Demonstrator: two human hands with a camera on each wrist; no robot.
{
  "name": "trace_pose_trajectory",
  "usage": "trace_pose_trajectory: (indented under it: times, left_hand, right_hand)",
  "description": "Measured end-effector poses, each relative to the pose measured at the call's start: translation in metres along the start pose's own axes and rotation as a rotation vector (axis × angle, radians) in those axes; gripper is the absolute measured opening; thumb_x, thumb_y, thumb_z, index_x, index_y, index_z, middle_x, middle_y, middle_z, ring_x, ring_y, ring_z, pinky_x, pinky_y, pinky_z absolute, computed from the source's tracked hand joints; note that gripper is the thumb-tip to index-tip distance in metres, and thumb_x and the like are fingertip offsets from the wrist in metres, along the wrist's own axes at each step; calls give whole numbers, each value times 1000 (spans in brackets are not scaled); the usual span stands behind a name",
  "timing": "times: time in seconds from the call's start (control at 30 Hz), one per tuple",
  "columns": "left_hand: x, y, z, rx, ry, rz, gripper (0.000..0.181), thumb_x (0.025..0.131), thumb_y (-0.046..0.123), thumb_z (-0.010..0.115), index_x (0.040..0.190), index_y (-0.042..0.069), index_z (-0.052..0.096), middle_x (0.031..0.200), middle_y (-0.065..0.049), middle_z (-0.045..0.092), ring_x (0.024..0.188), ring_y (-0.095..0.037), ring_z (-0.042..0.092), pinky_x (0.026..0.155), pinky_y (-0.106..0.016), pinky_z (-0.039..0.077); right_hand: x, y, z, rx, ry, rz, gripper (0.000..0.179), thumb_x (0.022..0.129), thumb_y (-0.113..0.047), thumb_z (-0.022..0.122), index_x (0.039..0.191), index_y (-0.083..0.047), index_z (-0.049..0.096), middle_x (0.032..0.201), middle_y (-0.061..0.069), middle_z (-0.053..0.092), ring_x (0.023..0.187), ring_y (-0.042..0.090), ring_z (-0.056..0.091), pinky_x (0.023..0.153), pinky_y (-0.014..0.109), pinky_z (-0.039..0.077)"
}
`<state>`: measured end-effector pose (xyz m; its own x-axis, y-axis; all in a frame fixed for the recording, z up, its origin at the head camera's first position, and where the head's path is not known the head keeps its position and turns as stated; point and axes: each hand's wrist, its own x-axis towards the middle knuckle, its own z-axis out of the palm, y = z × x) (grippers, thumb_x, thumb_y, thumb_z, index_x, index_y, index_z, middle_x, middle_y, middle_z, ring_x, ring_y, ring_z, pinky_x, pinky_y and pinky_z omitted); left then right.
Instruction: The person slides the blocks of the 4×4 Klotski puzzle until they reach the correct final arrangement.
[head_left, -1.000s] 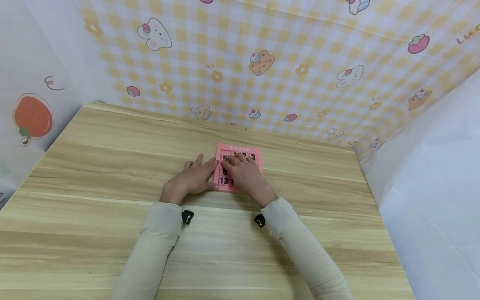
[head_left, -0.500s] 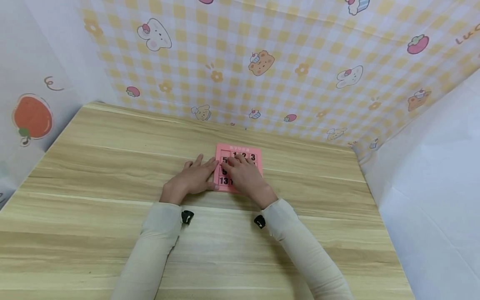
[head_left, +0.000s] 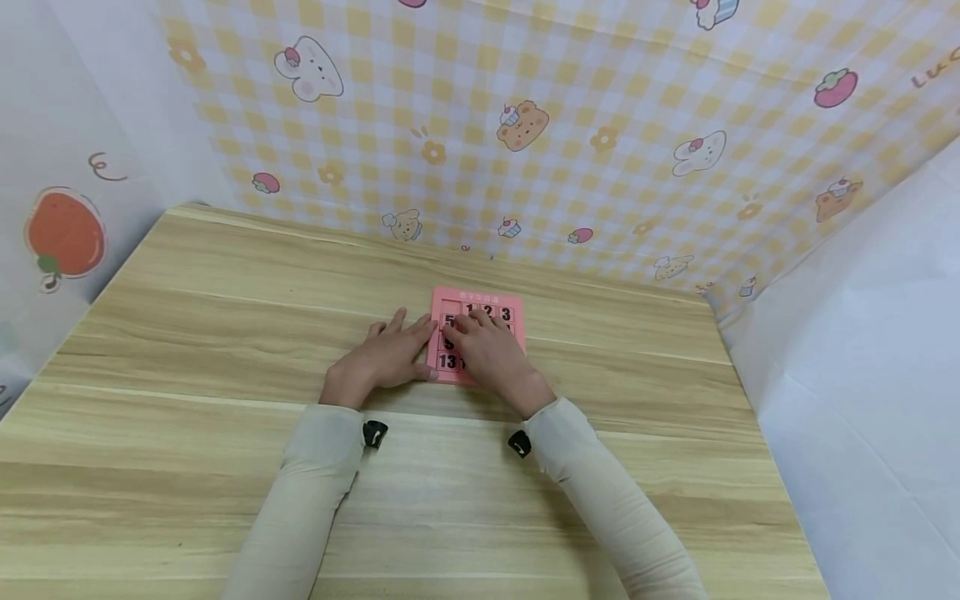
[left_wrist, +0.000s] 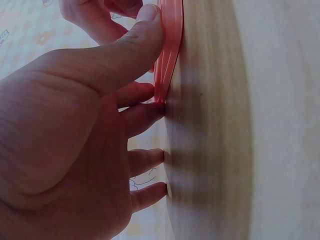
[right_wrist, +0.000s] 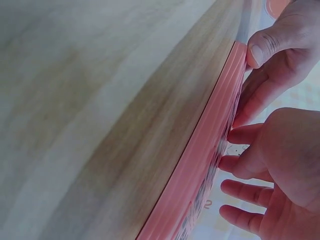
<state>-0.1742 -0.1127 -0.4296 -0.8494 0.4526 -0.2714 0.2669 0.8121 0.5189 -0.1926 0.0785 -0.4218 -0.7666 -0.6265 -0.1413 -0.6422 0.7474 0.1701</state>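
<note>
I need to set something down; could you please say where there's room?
The wooden table is bare left of the left sleeve, right of the right sleeve, and between the number sliding puzzle and checkered backdrop. The puzzle is crowded: the left hand touches its left edge, the right hand covers some tiles.

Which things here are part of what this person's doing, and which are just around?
Apparently part of the job:
Pink number puzzle
Number tiles in it
Left hand, at the puzzle's left side
Right hand, fingers over the tiles

Just around it:
Wooden table
Patterned backdrop
Black pieces by the wrists
</note>
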Motion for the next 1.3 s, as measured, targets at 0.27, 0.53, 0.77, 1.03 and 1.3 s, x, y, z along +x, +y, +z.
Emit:
trace_pose_trajectory:
  times: [0.27, 0.53, 0.77, 1.03, 1.3]
  left_hand:
    - [0, 0, -1, 5, -3, 2, 82, 95, 39, 65, 158, 7, 23, 164, -15, 18, 151, -46, -1, 119, -64, 8]
    - [1, -1, -1, 2, 2, 4, 82, 95, 40, 65, 158, 6, 23, 164, -15, 18, 151, -46, -1, 119, -63, 9]
    - [0, -1, -2, 2, -4, -3, 82, 95, 40, 64, 158, 6, 23, 165, -15, 17, 151, -46, -1, 119, -63, 8]
    - [0, 0, -1, -7, -10, -5, 83, 95, 40, 64, 158, 7, 23, 165, -15, 17, 151, -45, -2, 119, -63, 7]
    - [0, 0, -1, 3, -6, 1, 82, 95, 40, 64, 158, 6, 22, 164, -15, 18, 151, -45, -1, 119, -63, 8]
  right_hand:
    - [0, -1, -1, -15, 5, -10, 41, 105, -16, 46, 145, -21, 53, 144, 6, 54, 136, 29, 45, 115, 50, 36]
    - [0, -1, -3, -10, 9, -13, 40, 105, -15, 48, 144, -20, 54, 142, 6, 55, 135, 29, 46, 114, 50, 37]
    - [0, -2, -2, -1, 1, -16, 40, 105, -15, 47, 144, -20, 54, 142, 6, 56, 135, 29, 46, 114, 51, 37]
    - [0, -3, -1, 1, -3, -13, 40, 105, -14, 46, 144, -19, 55, 141, 6, 56, 134, 28, 47, 115, 49, 37]
    - [-3, -3, -2, 23, 0, -5, 40, 105, -14, 46, 144, -19, 54, 143, 6, 55, 135, 29, 46, 115, 50, 37]
